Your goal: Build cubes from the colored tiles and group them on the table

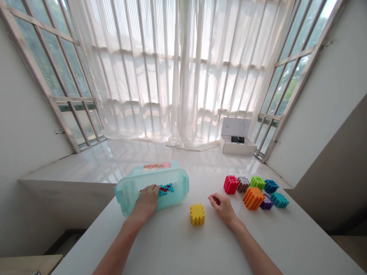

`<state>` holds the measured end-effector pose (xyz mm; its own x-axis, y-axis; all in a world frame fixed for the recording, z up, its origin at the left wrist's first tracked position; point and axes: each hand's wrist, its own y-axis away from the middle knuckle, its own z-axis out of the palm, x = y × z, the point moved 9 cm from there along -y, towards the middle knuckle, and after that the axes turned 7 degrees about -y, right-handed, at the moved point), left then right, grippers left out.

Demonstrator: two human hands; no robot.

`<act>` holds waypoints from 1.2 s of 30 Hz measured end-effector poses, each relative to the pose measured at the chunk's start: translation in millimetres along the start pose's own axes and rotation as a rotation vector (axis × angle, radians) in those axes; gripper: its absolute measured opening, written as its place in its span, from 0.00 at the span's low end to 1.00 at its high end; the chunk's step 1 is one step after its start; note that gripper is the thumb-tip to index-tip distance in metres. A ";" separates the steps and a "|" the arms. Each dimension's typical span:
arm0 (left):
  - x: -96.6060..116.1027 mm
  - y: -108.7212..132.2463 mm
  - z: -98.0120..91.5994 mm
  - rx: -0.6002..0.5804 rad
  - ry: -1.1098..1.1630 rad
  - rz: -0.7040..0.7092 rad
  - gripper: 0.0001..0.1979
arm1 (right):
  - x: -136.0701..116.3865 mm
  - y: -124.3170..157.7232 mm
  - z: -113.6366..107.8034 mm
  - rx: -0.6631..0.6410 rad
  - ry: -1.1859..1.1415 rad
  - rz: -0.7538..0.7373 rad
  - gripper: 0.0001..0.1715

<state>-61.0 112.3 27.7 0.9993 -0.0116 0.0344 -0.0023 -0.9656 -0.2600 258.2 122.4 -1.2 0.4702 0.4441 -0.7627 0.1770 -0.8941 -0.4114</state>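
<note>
My left hand (148, 202) is inside a translucent teal plastic bin (174, 196), its fingers stretched over small flat notched pieces (166, 189) in blue, red and yellow. The fingertips are partly hidden among them. My right hand (222, 206) rests on the white table with its fingers curled closed; whatever may be within the curl is too small and shaded to name. Between the two hands stands a yellow cube with notched edges (197, 214), touched by neither.
Right of my right hand are several more notched cubes: red (231, 185), grey (243, 184), green (257, 182), orange (253, 198), purple (267, 202), blue (271, 186) and teal (279, 200). An opened white box (237, 147) sits by the curtained window.
</note>
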 end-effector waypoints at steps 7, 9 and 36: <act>0.5 0.8 -4.4 -0.064 0.066 -0.001 0.19 | -10.1 3.0 2.0 -0.034 0.022 -0.033 0.18; -0.1 1.1 -2.8 -0.082 0.090 0.003 0.19 | -12.0 3.0 1.8 -0.035 0.030 -0.040 0.18; 113.6 45.4 -57.7 0.180 0.685 0.511 0.28 | -77.2 25.9 15.6 -0.132 -0.153 -0.240 0.18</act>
<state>50.4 52.2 75.5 0.6359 -0.6412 0.4296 -0.3804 -0.7447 -0.5484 213.0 65.9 39.3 0.2674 0.6380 -0.7221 0.3830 -0.7581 -0.5279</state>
